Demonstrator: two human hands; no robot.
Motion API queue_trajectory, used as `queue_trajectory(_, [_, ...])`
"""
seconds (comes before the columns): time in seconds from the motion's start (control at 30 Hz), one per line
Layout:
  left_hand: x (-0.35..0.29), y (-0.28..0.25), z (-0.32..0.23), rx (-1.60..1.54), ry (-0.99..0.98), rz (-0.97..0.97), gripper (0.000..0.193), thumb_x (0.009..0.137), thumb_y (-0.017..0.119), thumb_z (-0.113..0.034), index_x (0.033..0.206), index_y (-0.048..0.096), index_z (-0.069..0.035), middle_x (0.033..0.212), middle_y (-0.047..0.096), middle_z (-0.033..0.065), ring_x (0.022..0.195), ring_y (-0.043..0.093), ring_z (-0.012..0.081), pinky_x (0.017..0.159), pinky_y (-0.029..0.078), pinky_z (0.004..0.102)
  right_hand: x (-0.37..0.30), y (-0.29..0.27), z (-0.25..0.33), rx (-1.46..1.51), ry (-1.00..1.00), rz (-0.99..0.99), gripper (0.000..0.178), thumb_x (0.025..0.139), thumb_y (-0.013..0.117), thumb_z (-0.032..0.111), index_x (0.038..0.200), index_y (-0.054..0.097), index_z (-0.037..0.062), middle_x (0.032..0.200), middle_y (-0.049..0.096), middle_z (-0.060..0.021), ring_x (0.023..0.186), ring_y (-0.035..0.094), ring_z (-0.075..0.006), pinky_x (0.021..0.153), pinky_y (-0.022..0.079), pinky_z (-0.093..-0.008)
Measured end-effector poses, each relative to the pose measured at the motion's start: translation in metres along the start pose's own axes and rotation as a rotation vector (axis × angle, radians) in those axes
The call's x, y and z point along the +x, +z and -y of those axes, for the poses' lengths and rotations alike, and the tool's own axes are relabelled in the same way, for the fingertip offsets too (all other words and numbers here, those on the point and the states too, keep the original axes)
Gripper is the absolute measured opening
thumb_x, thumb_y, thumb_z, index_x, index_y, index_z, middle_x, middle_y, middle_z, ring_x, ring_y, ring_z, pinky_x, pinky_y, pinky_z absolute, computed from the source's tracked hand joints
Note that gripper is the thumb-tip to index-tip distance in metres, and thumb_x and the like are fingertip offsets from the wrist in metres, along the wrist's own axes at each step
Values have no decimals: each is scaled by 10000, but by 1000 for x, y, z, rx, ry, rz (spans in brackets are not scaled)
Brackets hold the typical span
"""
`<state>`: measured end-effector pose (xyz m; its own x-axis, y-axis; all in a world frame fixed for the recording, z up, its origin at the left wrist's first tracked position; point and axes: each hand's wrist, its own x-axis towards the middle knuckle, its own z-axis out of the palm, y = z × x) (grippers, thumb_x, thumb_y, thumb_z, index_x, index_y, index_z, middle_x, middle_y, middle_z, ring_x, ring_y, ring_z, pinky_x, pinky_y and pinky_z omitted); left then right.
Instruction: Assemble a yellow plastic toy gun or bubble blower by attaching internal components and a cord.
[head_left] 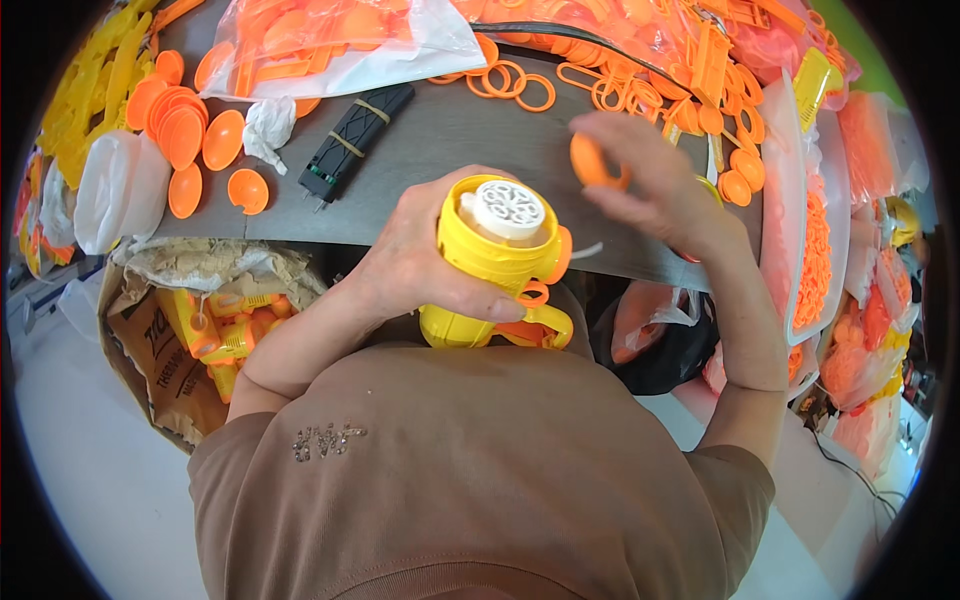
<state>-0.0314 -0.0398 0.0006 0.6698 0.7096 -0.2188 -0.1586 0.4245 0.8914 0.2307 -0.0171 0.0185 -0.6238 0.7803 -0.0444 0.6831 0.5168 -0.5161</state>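
Note:
My left hand (412,258) is wrapped round a yellow plastic toy body (462,325), holding it upright over my lap at the table's front edge. In the toy's open top sits a round white disc (512,208) pierced with holes. An orange trigger part and a yellow handle loop (552,326) show at its lower right, and a thin pale tube sticks out to the side. Right of the toy and apart from it, my right hand (655,185) is raised, somewhat blurred. It pinches an orange ring (590,163) between thumb and fingers.
Behind lie orange rings (536,92), bags of orange parts (340,40) and a black device with rubber bands (355,140). Orange cups (222,140) are at left. A paper sack (150,330) of yellow-orange toys stands lower left; a bin of small orange parts (815,260) is at right.

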Motion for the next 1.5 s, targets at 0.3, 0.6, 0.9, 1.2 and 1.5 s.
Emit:
queue_trajectory(0.3, [10, 11, -4, 76, -34, 23, 608, 535, 811, -175, 1061, 561, 3, 955, 631, 73, 881, 604, 160, 789, 479, 301, 29, 8, 47, 367, -194, -96, 487, 889, 509, 348, 1232, 508, 3, 1108, 561, -149, 1004, 543, -288, 866, 426, -355])
queue_trajectory(0.6, [9, 8, 2, 129, -3, -3, 562, 531, 796, -222, 999, 595, 17, 917, 650, 93, 844, 619, 179, 767, 476, 304, 21, 25, 46, 422, -236, -184, 558, 916, 400, 474, 1183, 554, 9, 1129, 554, -152, 1001, 531, -287, 841, 438, -358])
queue_trajectory(0.9, [7, 7, 20, -46, 13, 104, 497, 544, 753, -162, 984, 611, 19, 918, 640, 83, 863, 599, 172, 785, 462, 294, 28, 15, 42, 557, -306, 61, 401, 862, 530, 248, 1171, 566, -6, 1135, 578, -166, 1071, 529, -305, 910, 419, -381])
queue_trajectory(1.2, [-2, 11, 31, 115, 129, 0, 724, 565, 781, -168, 1195, 465, -2, 1070, 560, 92, 991, 545, 180, 843, 446, 316, 18, 38, 39, 608, -302, -14, 436, 909, 468, 321, 1200, 563, 10, 1278, 499, -186, 1254, 395, -354, 1032, 301, -444])
queue_trajectory(1.5, [0, 10, 35, -35, 215, 27, 730, 597, 798, -114, 1210, 406, -51, 1099, 527, 78, 1035, 512, 160, 880, 427, 308, -19, 63, 65, 339, -98, -453, 365, 897, 549, 243, 1188, 552, 23, 1283, 439, -223, 1225, 416, -328, 985, 368, -393])
